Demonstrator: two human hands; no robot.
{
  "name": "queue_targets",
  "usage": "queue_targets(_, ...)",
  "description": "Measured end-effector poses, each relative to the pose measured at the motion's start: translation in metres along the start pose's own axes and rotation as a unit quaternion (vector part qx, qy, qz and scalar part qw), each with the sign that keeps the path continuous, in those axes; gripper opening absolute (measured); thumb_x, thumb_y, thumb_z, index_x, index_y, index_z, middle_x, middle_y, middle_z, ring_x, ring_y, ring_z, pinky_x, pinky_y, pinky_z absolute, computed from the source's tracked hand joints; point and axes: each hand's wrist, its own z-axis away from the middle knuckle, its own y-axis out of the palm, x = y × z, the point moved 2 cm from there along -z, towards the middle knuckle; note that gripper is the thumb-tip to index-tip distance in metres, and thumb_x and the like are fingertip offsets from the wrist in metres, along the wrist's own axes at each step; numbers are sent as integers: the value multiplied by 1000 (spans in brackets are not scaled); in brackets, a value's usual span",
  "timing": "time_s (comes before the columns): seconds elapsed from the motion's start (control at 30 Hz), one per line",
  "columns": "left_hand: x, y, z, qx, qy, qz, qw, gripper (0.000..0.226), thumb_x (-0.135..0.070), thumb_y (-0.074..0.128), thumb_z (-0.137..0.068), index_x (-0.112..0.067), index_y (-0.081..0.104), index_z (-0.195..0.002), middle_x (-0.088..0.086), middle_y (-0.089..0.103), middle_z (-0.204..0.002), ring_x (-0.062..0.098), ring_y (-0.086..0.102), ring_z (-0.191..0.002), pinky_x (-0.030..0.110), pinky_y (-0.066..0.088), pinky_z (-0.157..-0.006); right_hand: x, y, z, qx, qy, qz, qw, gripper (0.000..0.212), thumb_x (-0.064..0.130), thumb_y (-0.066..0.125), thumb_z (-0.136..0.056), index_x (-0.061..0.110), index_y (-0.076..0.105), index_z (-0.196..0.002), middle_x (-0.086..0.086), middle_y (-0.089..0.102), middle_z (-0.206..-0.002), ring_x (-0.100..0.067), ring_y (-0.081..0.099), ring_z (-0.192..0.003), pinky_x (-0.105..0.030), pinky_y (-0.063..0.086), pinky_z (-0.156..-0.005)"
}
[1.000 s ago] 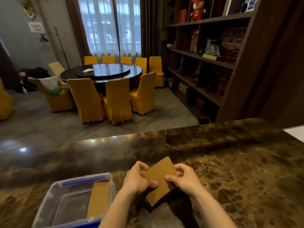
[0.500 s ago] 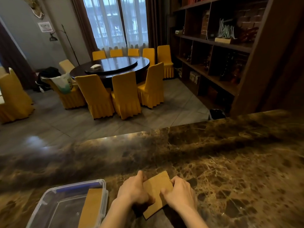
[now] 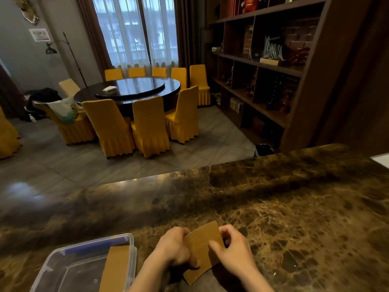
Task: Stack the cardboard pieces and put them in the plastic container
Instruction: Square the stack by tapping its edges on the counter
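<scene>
Both hands hold a brown cardboard stack (image 3: 203,249) just above the marble counter (image 3: 284,218), near its front edge. My left hand (image 3: 176,247) grips the stack's left side and my right hand (image 3: 232,249) pinches its right side. A clear plastic container (image 3: 63,258) with a blue strip along its far wall sits to the left. Another cardboard piece (image 3: 116,268) leans inside against the container's right wall.
A white object (image 3: 382,159) lies at the counter's far right edge. Beyond the counter are a round dark dining table (image 3: 134,89) with yellow chairs and a tall wooden shelf unit (image 3: 263,66) on the right.
The stack stayed between my hands; my left fingers wrapped further around its left edge and my right thumb shifted onto its face. The camera tilted up slightly.
</scene>
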Motion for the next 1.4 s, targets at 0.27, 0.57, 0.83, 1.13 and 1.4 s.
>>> queue_targets(0.27,-16,6,41,-88,114,-75,987,43,-41,92,-60,-40,55,-81,-12,71,-103,13,66,-99,40,56,-95,14,-5,21,11,-81,-213,974,30,44,70,-91,20,72,-74,0,77,-74,-13,73,-73,-28,57,-70)
queue_targets(0.57,20,59,68,-198,110,160,961,53,-32,86,-62,-49,53,-100,-19,74,-95,-4,70,-88,27,57,-88,-21,23,40,-58,-84,-215,971,23,20,70,-94,22,68,-72,2,72,-71,-10,67,-67,-28,55,-65)
queue_targets(0.83,3,99,59,-358,-7,502,787,16,-24,64,-98,-29,58,-113,0,74,-108,10,70,-98,37,56,-90,-17,32,49,-111,-81,-210,968,35,51,55,-94,25,60,-71,4,70,-71,-12,66,-64,-41,58,-64)
queue_targets(1.13,6,112,62,-390,10,401,829,31,-10,52,-101,-41,57,-100,-25,78,-81,-11,67,-82,20,44,-78,-27,25,52,-106,-109,-193,969,18,16,56,-101,25,58,-86,2,66,-69,-6,62,-65,-23,50,-60)
queue_targets(1.4,-11,102,55,-452,30,448,771,22,-20,47,-106,-36,58,-95,-13,74,-77,-4,67,-71,25,43,-64,-14,25,48,-128,-126,-208,961,41,27,43,-106,18,52,-67,4,50,-59,-4,48,-53,-21,39,-54)
